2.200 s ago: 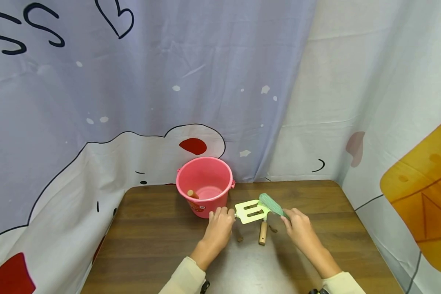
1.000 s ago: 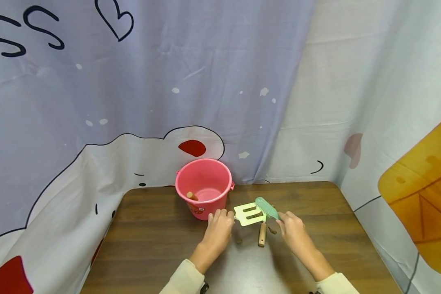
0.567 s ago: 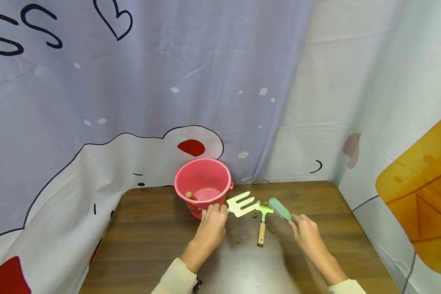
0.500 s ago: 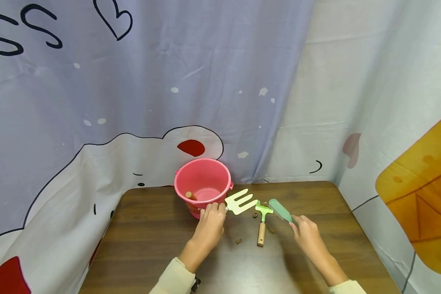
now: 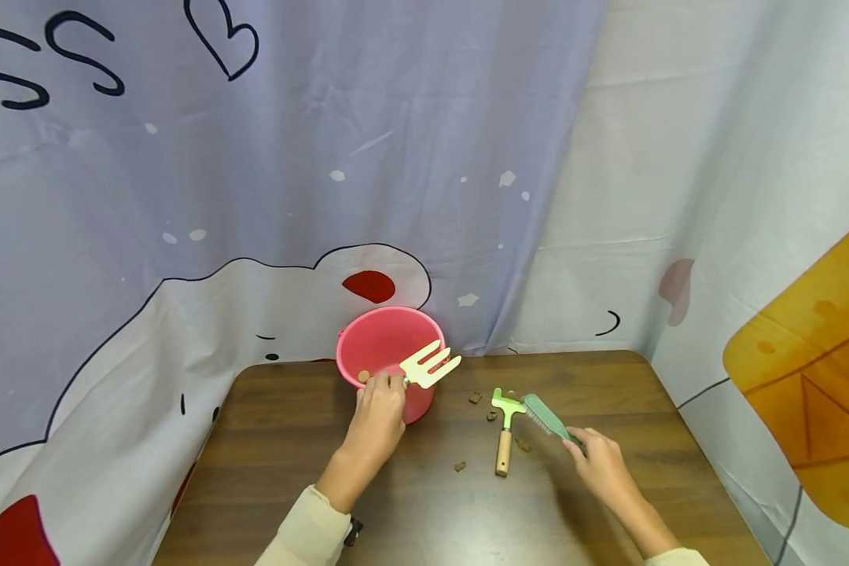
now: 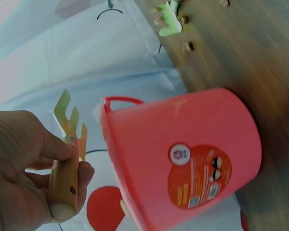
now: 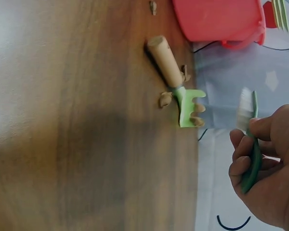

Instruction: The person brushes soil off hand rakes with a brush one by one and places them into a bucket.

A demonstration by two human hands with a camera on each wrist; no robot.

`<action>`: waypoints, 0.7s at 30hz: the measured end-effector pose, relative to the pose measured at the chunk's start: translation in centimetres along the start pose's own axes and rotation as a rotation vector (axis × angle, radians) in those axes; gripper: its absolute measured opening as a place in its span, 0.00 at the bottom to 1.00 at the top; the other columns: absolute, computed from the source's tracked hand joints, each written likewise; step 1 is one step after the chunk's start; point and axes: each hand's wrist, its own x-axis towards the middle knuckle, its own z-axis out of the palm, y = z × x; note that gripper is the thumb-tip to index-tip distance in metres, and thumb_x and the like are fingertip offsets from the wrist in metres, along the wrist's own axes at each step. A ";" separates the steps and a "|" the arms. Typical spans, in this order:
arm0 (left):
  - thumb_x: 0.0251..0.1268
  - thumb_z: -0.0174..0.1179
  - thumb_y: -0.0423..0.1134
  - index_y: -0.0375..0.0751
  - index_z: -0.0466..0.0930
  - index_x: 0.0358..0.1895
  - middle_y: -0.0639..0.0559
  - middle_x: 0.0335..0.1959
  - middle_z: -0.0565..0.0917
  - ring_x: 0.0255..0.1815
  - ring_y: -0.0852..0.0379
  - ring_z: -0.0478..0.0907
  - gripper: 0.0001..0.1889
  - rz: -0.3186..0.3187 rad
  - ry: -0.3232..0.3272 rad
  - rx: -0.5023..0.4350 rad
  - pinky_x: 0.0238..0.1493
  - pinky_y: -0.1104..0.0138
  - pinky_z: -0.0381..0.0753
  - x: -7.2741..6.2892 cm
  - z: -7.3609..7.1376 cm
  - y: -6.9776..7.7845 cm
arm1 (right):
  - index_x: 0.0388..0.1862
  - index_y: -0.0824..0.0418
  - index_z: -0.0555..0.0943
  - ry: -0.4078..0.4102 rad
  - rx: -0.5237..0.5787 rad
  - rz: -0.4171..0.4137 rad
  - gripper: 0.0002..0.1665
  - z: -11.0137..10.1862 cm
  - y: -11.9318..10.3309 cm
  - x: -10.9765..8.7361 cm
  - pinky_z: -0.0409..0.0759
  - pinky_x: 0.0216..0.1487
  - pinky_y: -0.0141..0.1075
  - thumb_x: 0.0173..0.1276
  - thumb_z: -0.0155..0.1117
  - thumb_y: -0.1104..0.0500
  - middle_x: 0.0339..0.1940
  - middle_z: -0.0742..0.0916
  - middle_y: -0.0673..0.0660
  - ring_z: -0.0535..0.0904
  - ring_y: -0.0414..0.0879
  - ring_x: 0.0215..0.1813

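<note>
A small hand fork with three pale yellow-green prongs and a wooden handle (image 5: 429,364) was held raised by the near rim of an upright pink plastic bucket (image 5: 389,334), a gap being seen between them from the left wrist. Its handle was gripped by the left hand (image 5: 377,413), the fingers curled round it. Inside the bucket, a round tan end (image 5: 364,376) was seen. A green-backed brush with white bristles (image 5: 546,417) was held in the right hand (image 5: 600,464), its handle enclosed by curled fingers and thumb. Near the brush, a bright green rake with a wooden handle (image 5: 503,450) was laid on the brown wood-grained table (image 5: 290,472), with small brown pieces (image 5: 460,466) scattered around it. The table was backed by a printed lavender-and-white curtain (image 5: 255,157).
</note>
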 end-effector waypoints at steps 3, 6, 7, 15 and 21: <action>0.51 0.73 0.24 0.31 0.80 0.36 0.42 0.28 0.77 0.31 0.44 0.75 0.11 0.005 0.021 0.004 0.32 0.57 0.77 0.2 -0.3 -0.8 | 0.53 0.77 0.83 -0.009 0.008 0.013 0.18 0.1 0.5 -0.2 0.81 0.32 0.36 0.69 0.68 0.67 0.41 0.89 0.66 0.81 0.46 0.33; 0.53 0.73 0.24 0.30 0.80 0.36 0.42 0.27 0.77 0.30 0.44 0.77 0.11 0.002 0.020 0.012 0.34 0.56 0.79 0.5 -0.6 -1.5 | 0.54 0.76 0.83 -0.018 0.007 0.024 0.18 0.1 0.8 -0.5 0.82 0.34 0.38 0.69 0.68 0.67 0.42 0.89 0.66 0.83 0.48 0.36; 0.52 0.74 0.23 0.29 0.80 0.36 0.42 0.27 0.77 0.30 0.44 0.78 0.12 0.000 0.017 0.012 0.34 0.56 0.80 0.5 -0.6 -1.8 | 0.54 0.76 0.83 -0.024 0.008 0.026 0.18 0.1 0.9 -0.5 0.83 0.34 0.38 0.69 0.68 0.67 0.42 0.89 0.66 0.83 0.48 0.36; 0.52 0.74 0.24 0.29 0.79 0.31 0.39 0.26 0.77 0.28 0.43 0.78 0.11 -0.016 0.001 0.070 0.32 0.54 0.81 1.4 -0.8 -3.7 | 0.55 0.76 0.82 -0.071 0.008 0.047 0.18 0.0 0.9 -0.8 0.77 0.30 0.31 0.69 0.68 0.67 0.39 0.89 0.62 0.76 0.42 0.31; 0.52 0.73 0.25 0.32 0.80 0.29 0.40 0.26 0.78 0.29 0.42 0.79 0.09 -0.050 -0.017 0.119 0.29 0.53 0.79 2.1 -0.4 -4.7 | 0.55 0.75 0.83 -0.076 0.007 0.047 0.18 0.0 0.6 -0.7 0.76 0.30 0.31 0.69 0.68 0.67 0.37 0.88 0.59 0.75 0.41 0.31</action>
